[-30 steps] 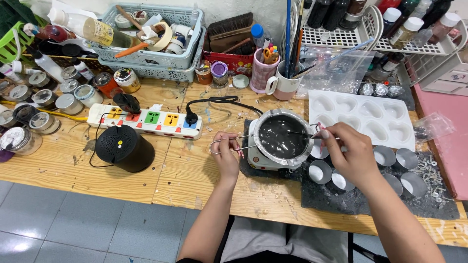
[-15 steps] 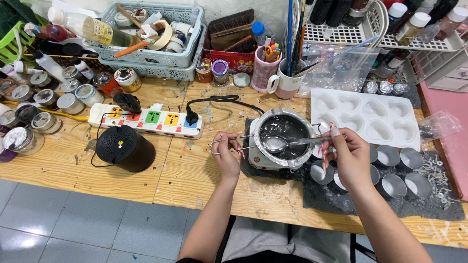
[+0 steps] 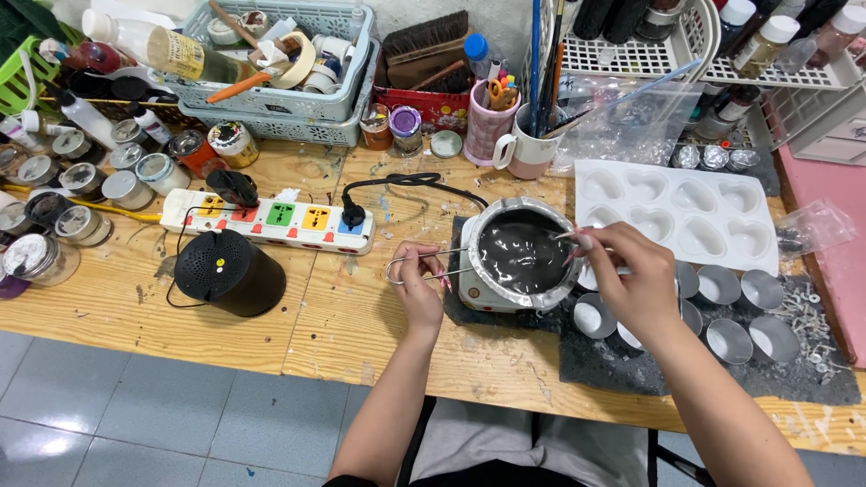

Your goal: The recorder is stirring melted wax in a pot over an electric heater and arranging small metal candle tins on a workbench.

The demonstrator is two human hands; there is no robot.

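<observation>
A round metal melting pot [image 3: 487, 236] with dark liquid sits on a small white heater at the middle of the wooden table. My left hand [image 3: 419, 280] grips the pot's wire handle [image 3: 403, 265] on its left side. My right hand [image 3: 630, 275] holds a metal spoon [image 3: 565, 235] whose bowl dips into the dark liquid from the right. Several small round metal cups [image 3: 722, 284] stand on a dark mat just right of the pot, under and beside my right hand.
A white heart-shaped mould tray [image 3: 678, 213] lies behind the cups. A multicoloured power strip [image 3: 271, 219] and a black round speaker [image 3: 227, 271] sit to the left. Jars, baskets, mugs with tools and a wire rack crowd the back. The table's front edge is near my body.
Half a second ago the spoon was lifted level above the pot's front rim; now its bowl is back in the liquid. My left hand has stayed on the handle.
</observation>
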